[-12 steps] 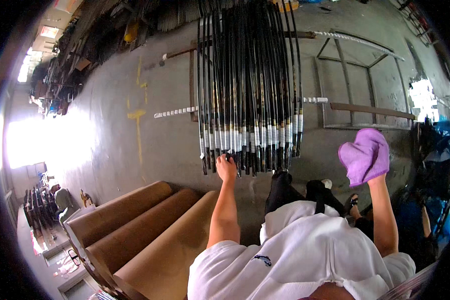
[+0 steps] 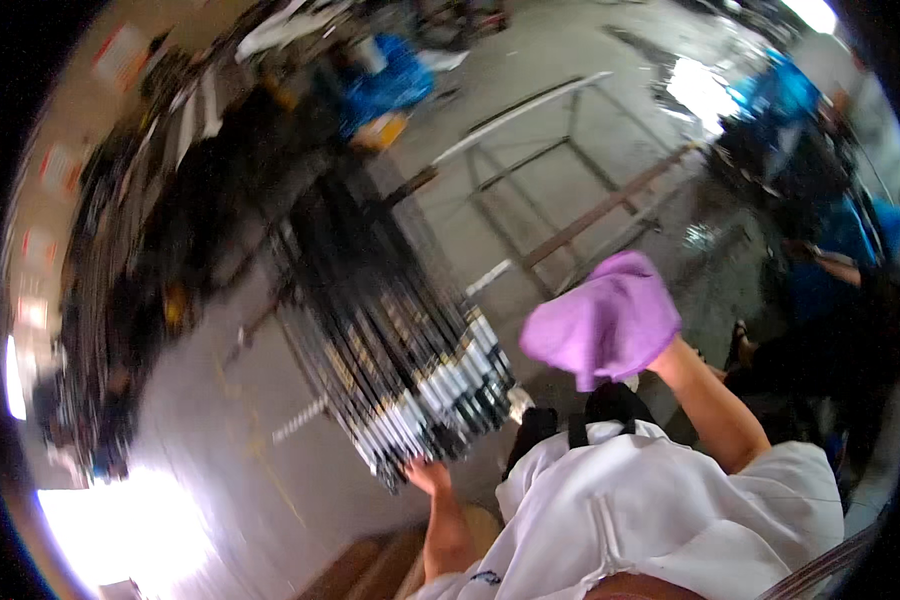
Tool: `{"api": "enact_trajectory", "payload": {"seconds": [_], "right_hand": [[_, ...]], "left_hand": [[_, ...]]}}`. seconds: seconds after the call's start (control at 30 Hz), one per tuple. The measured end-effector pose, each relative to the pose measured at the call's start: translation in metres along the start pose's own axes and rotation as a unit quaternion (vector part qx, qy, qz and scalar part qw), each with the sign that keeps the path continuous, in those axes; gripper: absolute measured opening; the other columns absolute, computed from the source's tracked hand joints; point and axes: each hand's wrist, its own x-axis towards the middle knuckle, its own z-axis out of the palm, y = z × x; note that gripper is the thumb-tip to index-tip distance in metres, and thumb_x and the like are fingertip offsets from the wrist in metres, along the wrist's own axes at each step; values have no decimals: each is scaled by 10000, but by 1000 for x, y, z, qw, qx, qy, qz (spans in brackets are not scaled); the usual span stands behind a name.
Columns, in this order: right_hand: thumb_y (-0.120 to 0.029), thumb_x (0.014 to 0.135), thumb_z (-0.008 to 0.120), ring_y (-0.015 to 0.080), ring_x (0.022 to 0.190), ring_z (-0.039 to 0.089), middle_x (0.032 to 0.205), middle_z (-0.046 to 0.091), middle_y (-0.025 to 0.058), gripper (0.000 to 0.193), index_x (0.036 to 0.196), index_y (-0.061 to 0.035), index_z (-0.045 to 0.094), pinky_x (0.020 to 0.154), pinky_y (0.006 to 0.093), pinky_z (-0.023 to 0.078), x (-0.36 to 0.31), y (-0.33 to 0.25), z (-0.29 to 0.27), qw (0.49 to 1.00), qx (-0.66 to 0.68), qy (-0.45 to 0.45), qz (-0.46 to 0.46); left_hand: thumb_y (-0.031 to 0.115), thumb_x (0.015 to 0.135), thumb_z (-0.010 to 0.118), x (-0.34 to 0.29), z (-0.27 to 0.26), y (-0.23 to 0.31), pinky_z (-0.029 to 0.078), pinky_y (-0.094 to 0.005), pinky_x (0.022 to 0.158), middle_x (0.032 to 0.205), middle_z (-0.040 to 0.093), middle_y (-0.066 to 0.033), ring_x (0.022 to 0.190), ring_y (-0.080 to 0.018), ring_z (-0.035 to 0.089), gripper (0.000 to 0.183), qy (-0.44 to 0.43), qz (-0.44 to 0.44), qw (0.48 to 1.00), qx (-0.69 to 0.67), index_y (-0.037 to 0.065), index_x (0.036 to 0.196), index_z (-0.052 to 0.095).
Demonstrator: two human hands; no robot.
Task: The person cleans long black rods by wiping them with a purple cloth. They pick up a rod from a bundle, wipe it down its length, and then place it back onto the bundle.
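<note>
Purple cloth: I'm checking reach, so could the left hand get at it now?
Likely yes: the left hand is at the black rods, with nothing visibly blocking its way to the purple cloth.

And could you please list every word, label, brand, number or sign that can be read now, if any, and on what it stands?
No text can be read.
Panels, upper left: too blurred to tell if they bear text.
Mark on the white shirt: too small and blurred to read.
White bands on the rods: no lettering can be made out.
Purple cloth: none seen.
</note>
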Motion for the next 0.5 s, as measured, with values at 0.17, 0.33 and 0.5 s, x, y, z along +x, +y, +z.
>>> {"api": "enact_trajectory", "payload": {"seconds": [0.17, 0.33, 0.5], "right_hand": [[-247, 733, 593, 220, 799, 538, 847, 557, 72, 292, 1013, -174, 556, 767, 353, 396, -61, 50, -17, 953, 207, -182, 124], [-307, 832, 454, 235, 926, 533, 1009, 561, 116, 317, 1021, -58, 513, 892, 351, 379, -107, 72, -30, 574, 712, -63, 399], [-229, 914, 361, 191, 1020, 513, 1092, 549, 67, 285, 1101, -75, 511, 960, 334, 370, -183, 133, -21, 378, 896, -13, 232]], "left_hand": [[-16, 637, 509, -19, 33, 17, 413, -426, 748, 929, 514, -186, 854, -349, 504, 199, -41, 216, 881, 419, 47, 812, 577], [24, 651, 547, -8, 87, 22, 421, -399, 754, 790, 571, -148, 832, -323, 524, 93, -83, 298, 845, 437, 37, 725, 601], [40, 661, 544, -64, 184, 61, 439, -390, 702, 760, 599, -151, 742, -315, 549, 98, -142, 326, 865, 355, 23, 729, 612]]}}
